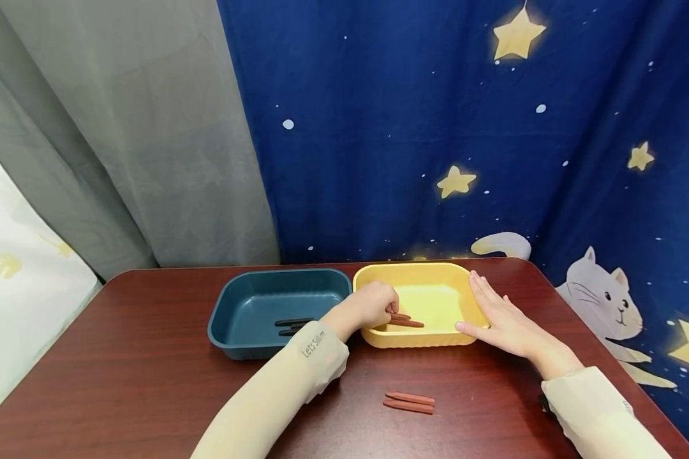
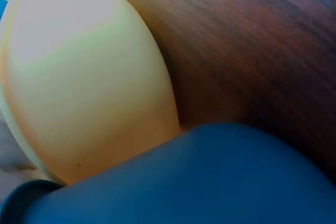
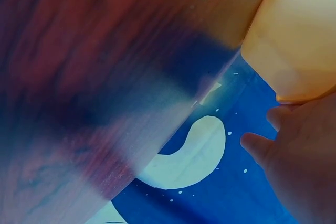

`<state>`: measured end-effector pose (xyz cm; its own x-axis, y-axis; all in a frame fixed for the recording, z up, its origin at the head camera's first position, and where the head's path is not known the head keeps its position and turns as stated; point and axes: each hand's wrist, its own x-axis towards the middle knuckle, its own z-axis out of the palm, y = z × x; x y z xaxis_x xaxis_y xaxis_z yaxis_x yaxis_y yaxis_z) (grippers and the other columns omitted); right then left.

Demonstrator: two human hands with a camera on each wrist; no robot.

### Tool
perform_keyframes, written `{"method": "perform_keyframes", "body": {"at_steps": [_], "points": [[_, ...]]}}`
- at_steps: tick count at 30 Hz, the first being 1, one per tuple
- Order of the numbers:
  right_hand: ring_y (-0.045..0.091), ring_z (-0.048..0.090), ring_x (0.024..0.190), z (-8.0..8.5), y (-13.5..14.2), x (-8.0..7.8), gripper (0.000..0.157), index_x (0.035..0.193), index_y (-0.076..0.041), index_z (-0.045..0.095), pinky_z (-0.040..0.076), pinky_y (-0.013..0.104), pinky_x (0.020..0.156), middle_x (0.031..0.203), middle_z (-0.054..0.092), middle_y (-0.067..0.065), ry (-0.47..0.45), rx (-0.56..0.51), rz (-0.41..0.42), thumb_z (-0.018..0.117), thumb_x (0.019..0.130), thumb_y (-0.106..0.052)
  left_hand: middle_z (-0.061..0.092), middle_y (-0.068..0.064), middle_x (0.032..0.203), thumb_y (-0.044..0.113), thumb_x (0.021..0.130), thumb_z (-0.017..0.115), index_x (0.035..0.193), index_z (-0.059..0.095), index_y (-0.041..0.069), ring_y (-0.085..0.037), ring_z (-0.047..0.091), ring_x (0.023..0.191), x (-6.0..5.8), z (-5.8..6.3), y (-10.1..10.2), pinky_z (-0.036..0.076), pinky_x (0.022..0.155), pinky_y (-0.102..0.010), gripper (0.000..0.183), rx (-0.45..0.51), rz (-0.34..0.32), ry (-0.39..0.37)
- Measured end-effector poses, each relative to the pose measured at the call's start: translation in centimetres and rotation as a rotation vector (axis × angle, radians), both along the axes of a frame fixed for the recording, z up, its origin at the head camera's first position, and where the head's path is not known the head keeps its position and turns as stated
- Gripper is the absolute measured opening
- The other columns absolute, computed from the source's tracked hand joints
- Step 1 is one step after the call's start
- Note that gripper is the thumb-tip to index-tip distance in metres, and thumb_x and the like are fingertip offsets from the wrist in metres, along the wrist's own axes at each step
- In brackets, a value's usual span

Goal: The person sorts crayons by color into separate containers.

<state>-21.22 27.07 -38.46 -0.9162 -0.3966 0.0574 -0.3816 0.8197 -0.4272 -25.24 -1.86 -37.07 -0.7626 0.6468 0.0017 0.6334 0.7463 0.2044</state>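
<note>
My left hand (image 1: 373,305) reaches over the near-left side of the yellow bin (image 1: 414,340), its fingers curled and seeming to pinch a reddish-brown crayon-like stick (image 1: 400,316). Another such stick (image 1: 410,324) lies just below it, its left end close under the fingers. With fingers spread, my right hand (image 1: 505,322) rests against the bin's right wall. The right wrist view shows its fingertips (image 3: 257,145) by the bin's underside edge. Two more reddish-brown sticks (image 1: 409,403), each with a tapered end, lie side by side on the table in front.
A dark blue bin (image 1: 247,352) stands left of the yellow one, close beside it. Several black sticks (image 1: 291,322) lie in it, partly hidden by the left forearm. The brown wooden table (image 1: 120,370) ends at a blue star-patterned curtain (image 1: 390,127).
</note>
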Motion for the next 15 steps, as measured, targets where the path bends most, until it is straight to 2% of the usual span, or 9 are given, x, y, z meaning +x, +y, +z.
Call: {"method": "perform_keyframes", "body": {"at_steps": [6, 9, 12, 15], "points": [[0.041, 0.007, 0.154, -0.3, -0.3, 0.0, 0.103, 0.160, -0.005, 0.005, 0.012, 0.076, 0.112, 0.168, 0.005, 0.015, -0.011, -0.008, 0.001, 0.060, 0.091, -0.058, 0.055, 0.005, 0.069, -0.007, 0.081, 0.059, 0.078, 0.072, 0.012, -0.012, 0.049, 0.070, 0.2, 0.0, -0.4, 0.037, 0.062, -0.018, 0.023, 0.005, -0.002, -0.030], [0.041, 0.007, 0.154, -0.4, -0.3, 0.0, 0.103, 0.160, -0.005, 0.005, 0.012, 0.076, 0.111, 0.168, 0.004, 0.014, -0.012, -0.005, 0.005, 0.060, 0.091, -0.058, 0.059, 0.003, 0.073, -0.005, 0.084, 0.057, 0.084, 0.074, 0.011, -0.012, 0.051, 0.072, 0.4, 0.3, -0.6, 0.040, 0.065, -0.018, 0.024, 0.004, 0.019, -0.046], [0.041, 0.007, 0.154, -0.3, -0.2, 0.0, 0.103, 0.160, -0.004, 0.005, 0.012, 0.076, 0.111, 0.168, 0.004, 0.014, -0.006, 0.002, 0.005, 0.060, 0.091, -0.058, 0.068, 0.003, 0.083, -0.002, 0.087, 0.056, 0.092, 0.077, 0.011, -0.012, 0.056, 0.077, 0.8, 0.8, -0.7, 0.045, 0.070, -0.018, 0.025, 0.005, 0.008, -0.022], [0.041, 0.007, 0.154, -0.1, -0.1, 0.0, 0.103, 0.160, -0.003, 0.006, 0.012, 0.076, 0.111, 0.168, 0.004, 0.014, -0.001, 0.006, 0.004, 0.060, 0.091, -0.057, 0.072, 0.001, 0.088, -0.001, 0.088, 0.055, 0.092, 0.077, 0.010, -0.014, 0.059, 0.078, 1.3, 1.5, -0.7, 0.048, 0.072, -0.022, 0.025, 0.010, -0.042, 0.037]]}}
